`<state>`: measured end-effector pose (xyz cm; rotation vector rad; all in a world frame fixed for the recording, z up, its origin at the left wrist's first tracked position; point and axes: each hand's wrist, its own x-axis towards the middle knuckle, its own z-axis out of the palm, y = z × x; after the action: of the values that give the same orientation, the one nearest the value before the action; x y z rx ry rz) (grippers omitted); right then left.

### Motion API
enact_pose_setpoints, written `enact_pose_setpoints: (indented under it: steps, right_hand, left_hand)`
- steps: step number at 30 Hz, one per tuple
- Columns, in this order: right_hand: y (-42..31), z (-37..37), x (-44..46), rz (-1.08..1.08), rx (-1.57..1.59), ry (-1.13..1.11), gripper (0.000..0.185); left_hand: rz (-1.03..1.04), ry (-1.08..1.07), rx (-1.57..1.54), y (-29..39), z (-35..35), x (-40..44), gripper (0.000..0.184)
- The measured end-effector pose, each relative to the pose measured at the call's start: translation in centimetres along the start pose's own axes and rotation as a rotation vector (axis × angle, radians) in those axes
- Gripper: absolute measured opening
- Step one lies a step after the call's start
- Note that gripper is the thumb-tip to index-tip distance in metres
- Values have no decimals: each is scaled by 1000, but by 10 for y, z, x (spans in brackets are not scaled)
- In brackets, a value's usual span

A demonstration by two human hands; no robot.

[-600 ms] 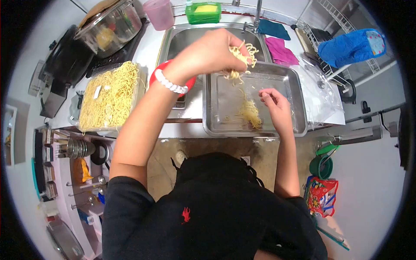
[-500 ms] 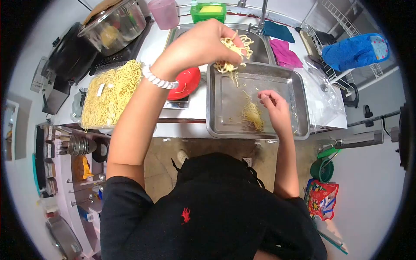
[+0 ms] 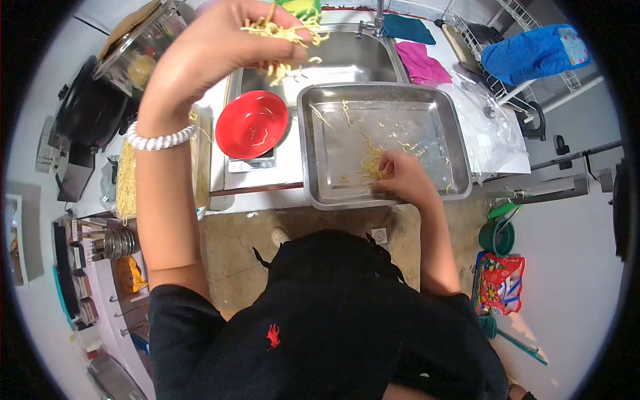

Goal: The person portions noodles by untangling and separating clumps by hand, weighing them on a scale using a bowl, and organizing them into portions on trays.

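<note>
My left hand, a white coiled band at its wrist, is raised near the sink with a bunch of yellow noodles in its fingers; loose strands dangle below. My right hand reaches down into the metal tray, its fingers closed on a small heap of noodle scraps. More stray strands lie about the tray. Left of the tray, a red bowl with a few noodle bits sits on a kitchen scale. A container of noodles is partly hidden behind my left forearm.
Behind the tray is the steel sink. Pink cloth and teal cloth lie at its right. Clear plastic and a dish rack with a blue mitt stand right; pots stand left.
My left hand has moved left and up with its noodles, leaving the red bowl uncovered. My right hand has lowered onto the noodle scraps in the tray. The view has shifted slightly.
</note>
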<state>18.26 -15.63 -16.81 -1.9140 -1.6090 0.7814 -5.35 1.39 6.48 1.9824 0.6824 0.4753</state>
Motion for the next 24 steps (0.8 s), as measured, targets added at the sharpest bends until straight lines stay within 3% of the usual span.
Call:
enact_pose_setpoints:
  steps: [2,9,11,14,24]
  right_hand:
    - [-1,0,-1,38,-21,-25,37]
    - [-14,0,20,-293,-143,176,57]
    - [-25,-3,27,-280,-131,159,59]
    - [-32,0,34,-307,-55,159,55]
    - [-88,24,54,-370,103,233,38]
  left_hand:
    - [-19,32,-98,14,-4,-6,19]
    - [-41,133,-213,31,-40,-34,19]
    - [-10,181,27,10,-67,-44,16]
    - [-77,253,173,-2,-104,-74,23]
    - [-407,481,262,-84,-174,-154,18]
